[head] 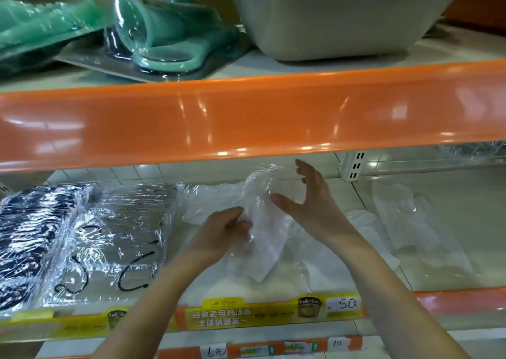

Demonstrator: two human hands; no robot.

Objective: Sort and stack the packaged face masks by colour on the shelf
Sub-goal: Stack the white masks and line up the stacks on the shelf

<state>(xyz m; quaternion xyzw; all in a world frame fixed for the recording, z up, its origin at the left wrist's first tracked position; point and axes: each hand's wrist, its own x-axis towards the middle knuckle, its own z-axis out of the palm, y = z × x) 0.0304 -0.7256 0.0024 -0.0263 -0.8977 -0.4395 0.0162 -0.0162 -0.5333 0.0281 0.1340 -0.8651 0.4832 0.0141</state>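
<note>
Head view: white mask packet point(262, 221) raised over the shelf point(438, 249), right of the grey pack point(115, 238).
Left hand point(224, 230): pinching its lower edge.
Right hand point(306, 194): fingers spread, steadying it.
Handling: likely light, floppy, slippery film; hold edges.

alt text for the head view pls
Both hands, left and right, hold a clear-wrapped white mask pack above a store shelf; wrapped grey and dark patterned packs lie to its left.
</note>
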